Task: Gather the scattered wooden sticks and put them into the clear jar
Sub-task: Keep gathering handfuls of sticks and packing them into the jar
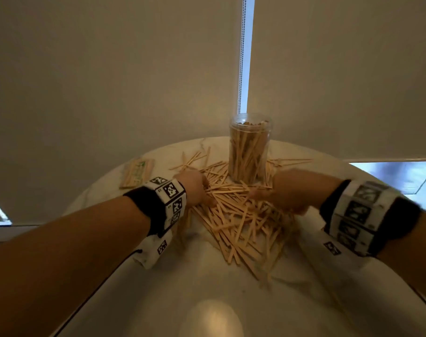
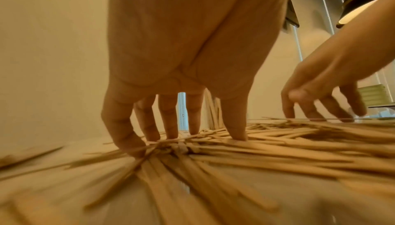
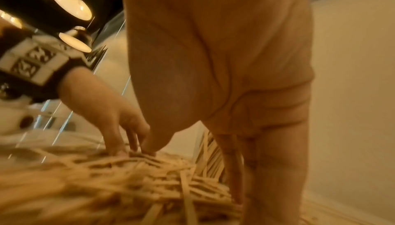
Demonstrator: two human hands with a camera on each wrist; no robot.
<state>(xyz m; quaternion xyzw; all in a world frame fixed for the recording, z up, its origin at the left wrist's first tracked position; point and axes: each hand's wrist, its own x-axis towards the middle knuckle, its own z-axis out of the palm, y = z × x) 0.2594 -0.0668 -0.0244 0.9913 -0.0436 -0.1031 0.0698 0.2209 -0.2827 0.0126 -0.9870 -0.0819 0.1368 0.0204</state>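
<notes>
- From my remote seat I see a round pale marble table filling the lower half of the head view, with cream roller blinds behind it and a beaded cord hanging in the gap between them.
- The wooden sticks lie in a loose, criss-crossed heap across the middle of the table, spreading from the foot of the jar toward me; a few strays fan out to the left and right of the jar.
- The clear jar stands upright at the far edge of the table, lidless and already well filled with sticks standing on end.
- My left hand is down on the left side of the heap; in the left wrist view its fingers are spread and nearly straight, tips pressing into the sticks, gripping none that I can see.
- My right hand is on the right side of the heap, just in front of the jar; the right wrist view is blurred, its fingers point down into the sticks, and I cannot tell whether they hold any.
- A flat packet of sticks lies apart at the table's left edge.
</notes>
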